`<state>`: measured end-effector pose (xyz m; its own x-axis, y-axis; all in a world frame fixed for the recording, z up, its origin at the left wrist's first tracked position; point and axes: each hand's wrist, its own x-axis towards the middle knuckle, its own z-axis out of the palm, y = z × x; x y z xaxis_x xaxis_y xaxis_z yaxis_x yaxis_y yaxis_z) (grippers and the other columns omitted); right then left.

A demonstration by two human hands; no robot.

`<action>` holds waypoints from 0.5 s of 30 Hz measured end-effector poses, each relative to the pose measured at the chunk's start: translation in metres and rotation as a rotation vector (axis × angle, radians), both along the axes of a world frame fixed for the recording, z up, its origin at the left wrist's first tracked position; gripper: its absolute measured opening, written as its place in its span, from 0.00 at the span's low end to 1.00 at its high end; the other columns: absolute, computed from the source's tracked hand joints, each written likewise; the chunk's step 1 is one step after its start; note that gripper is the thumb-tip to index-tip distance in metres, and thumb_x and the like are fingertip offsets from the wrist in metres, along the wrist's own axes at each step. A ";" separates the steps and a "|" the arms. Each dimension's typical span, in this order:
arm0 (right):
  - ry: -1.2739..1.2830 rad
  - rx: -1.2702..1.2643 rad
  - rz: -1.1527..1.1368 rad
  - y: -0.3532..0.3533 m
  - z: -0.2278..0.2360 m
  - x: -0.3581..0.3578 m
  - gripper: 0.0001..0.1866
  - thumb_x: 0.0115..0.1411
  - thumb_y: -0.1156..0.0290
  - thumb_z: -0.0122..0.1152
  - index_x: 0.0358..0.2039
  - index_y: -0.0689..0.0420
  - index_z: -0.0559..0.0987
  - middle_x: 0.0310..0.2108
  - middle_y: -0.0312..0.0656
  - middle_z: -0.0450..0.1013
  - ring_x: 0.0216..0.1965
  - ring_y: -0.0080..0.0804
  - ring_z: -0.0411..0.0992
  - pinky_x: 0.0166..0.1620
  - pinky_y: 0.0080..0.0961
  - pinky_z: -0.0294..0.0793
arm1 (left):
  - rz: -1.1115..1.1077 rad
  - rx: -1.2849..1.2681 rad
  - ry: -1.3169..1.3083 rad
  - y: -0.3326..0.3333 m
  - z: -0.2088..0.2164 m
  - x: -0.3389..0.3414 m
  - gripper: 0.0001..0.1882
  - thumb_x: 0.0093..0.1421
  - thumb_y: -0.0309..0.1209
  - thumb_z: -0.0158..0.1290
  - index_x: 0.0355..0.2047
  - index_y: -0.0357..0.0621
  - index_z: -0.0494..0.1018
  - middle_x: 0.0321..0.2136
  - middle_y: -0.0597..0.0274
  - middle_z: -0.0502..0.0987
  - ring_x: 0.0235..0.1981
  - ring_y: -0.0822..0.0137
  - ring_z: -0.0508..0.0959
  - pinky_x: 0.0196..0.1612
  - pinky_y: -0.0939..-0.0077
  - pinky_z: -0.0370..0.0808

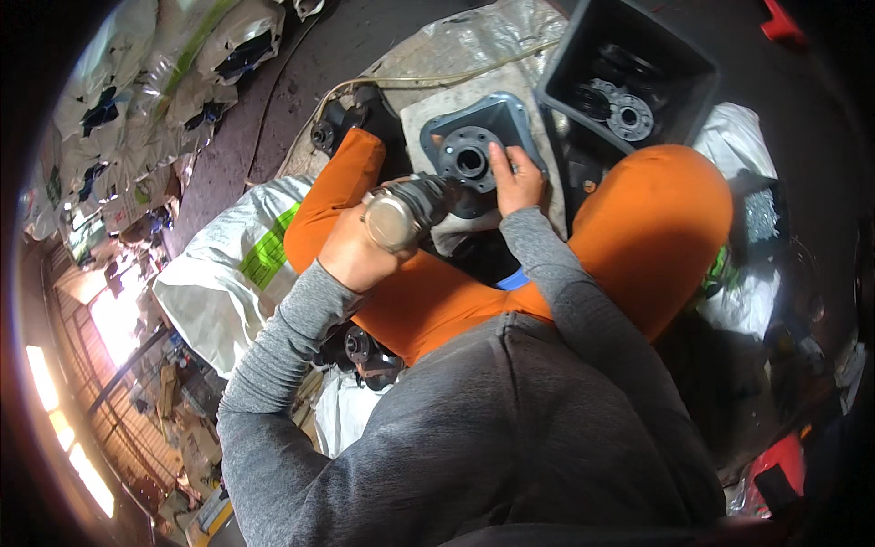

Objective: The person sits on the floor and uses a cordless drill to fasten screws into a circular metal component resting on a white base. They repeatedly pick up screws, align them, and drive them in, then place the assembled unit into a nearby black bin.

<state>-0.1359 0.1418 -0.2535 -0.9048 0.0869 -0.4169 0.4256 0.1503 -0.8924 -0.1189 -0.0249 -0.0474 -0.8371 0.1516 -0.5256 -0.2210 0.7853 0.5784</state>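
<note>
My left hand (351, 251) is wrapped round a dark power tool (424, 199) with a round, pale metal rear end. The tool's nose points right, at the edge of a round grey flanged hub (469, 157) with a central bore and small holes round it. My right hand (521, 185) grips the hub's right side, fingers on its face. Under the hub lies a blue-grey square metal part (437, 120) with rounded corners and a raised rim. Whether the tool's tip touches the hub is hidden.
A grey plastic bin (670, 55) at the far right holds several hubs and dark rings. A pale hose (456, 77) runs across the covered floor. Dark metal parts (342, 123) lie beyond my left knee. White sacks (237, 246) lie on my left; wrapped bundles (146, 100) are farther off.
</note>
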 end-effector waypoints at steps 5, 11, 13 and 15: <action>0.165 0.078 -0.041 0.000 -0.003 -0.004 0.21 0.57 0.52 0.62 0.26 0.60 0.77 0.17 0.44 0.70 0.20 0.33 0.66 0.29 0.30 0.67 | 0.247 -0.065 -0.203 0.011 0.019 0.006 0.23 0.49 0.21 0.58 0.47 0.39 0.70 0.36 0.60 0.74 0.36 0.67 0.73 0.40 0.74 0.70; -0.182 -0.339 -0.189 0.020 0.010 -0.006 0.18 0.60 0.56 0.59 0.39 0.59 0.77 0.27 0.38 0.73 0.26 0.26 0.71 0.29 0.27 0.71 | 0.413 0.038 -0.178 0.027 0.070 0.048 0.17 0.53 0.19 0.56 0.45 0.38 0.71 0.27 0.66 0.74 0.21 0.75 0.71 0.21 0.79 0.68; -0.401 -0.777 -0.336 0.034 0.022 -0.002 0.18 0.63 0.66 0.52 0.52 0.57 0.71 0.36 0.40 0.72 0.36 0.31 0.74 0.37 0.27 0.76 | 0.319 0.138 -0.068 0.035 0.071 0.062 0.17 0.53 0.20 0.57 0.44 0.38 0.71 0.27 0.66 0.74 0.20 0.76 0.70 0.21 0.80 0.68; -0.411 -1.124 -0.255 0.046 0.037 0.013 0.17 0.64 0.74 0.46 0.53 0.61 0.69 0.41 0.43 0.71 0.42 0.37 0.74 0.45 0.31 0.77 | 0.258 0.201 0.050 0.043 0.067 0.075 0.18 0.52 0.21 0.58 0.45 0.38 0.70 0.29 0.65 0.74 0.23 0.75 0.72 0.24 0.79 0.71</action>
